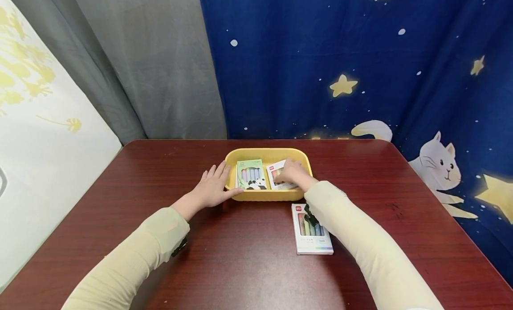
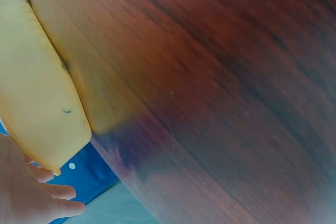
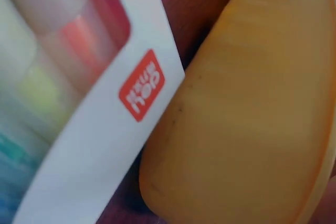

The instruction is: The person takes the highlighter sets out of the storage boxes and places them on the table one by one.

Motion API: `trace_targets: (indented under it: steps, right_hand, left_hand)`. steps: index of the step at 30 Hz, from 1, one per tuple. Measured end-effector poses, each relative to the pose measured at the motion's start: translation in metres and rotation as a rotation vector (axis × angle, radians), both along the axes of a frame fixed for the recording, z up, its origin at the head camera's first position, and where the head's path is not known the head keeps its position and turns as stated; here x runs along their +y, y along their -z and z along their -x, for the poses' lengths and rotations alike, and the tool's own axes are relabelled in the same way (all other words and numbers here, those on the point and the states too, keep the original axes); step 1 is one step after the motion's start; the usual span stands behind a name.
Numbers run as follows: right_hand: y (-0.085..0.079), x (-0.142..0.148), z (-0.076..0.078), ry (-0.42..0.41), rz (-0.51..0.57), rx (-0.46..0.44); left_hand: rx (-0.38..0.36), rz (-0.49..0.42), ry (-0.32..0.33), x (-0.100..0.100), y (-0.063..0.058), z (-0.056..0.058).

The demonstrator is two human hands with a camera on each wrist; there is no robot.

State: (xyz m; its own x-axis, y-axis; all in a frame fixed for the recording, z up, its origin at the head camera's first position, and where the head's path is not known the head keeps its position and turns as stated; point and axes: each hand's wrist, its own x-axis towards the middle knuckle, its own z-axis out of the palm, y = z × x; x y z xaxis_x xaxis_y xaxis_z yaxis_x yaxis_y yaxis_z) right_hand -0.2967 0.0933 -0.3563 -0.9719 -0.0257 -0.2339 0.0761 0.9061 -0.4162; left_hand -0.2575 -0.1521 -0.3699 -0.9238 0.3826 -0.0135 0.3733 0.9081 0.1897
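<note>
A yellow tray (image 1: 266,195) stands near the table's far edge. My left hand (image 1: 212,187) rests on its left rim, fingers spread and thumb along the front edge. In the tray's left half lies a green pack of pens with a panda print (image 1: 251,173). On the right side my right hand (image 1: 295,173) pinches a white marker box (image 1: 271,171), which lies slightly askew and is partly covered by the hand. Beneath my right wrist, a second white marker box (image 1: 314,246) lies on the table; its red logo shows in the right wrist view.
The dark red wooden table (image 1: 240,265) spans the area. Behind it hang a grey curtain (image 1: 160,69) and a blue star-patterned curtain (image 1: 288,69). A white panel with yellow prints (image 1: 40,145) stands at the left.
</note>
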Motion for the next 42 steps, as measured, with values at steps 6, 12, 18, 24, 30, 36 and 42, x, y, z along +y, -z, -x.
trace_targets:
  steps: [6, 12, 18, 24, 30, 36, 42]
  right_hand:
    - [-0.006, 0.007, 0.007, -0.047, 0.043, 0.021]
    - [0.021, 0.022, 0.046, -0.140, 0.064, 0.046]
    - [0.002, 0.022, 0.033, -0.069, 0.170, -0.119]
    - [-0.017, 0.023, 0.013, -0.052, 0.300, -0.167]
    - [-0.016, 0.025, 0.014, -0.044, 0.410, -0.203]
    - [-0.016, 0.029, 0.017, -0.026, 0.457, -0.208]
    - [-0.021, 0.035, 0.016, -0.018, 0.510, -0.168]
  left_hand:
    - [0.007, -0.002, 0.002, -0.001, 0.002, 0.001]
    - [-0.001, 0.005, -0.002, 0.000, 0.001, 0.001]
    - [-0.012, 0.004, -0.008, 0.001, 0.002, 0.001]
    - [-0.013, 0.008, -0.010, 0.000, 0.003, 0.002]
    - [-0.007, 0.009, -0.007, 0.000, 0.004, 0.003]
    - [-0.007, 0.008, -0.009, 0.000, 0.004, 0.003]
    - [-0.006, 0.004, -0.009, 0.000, 0.005, 0.003]
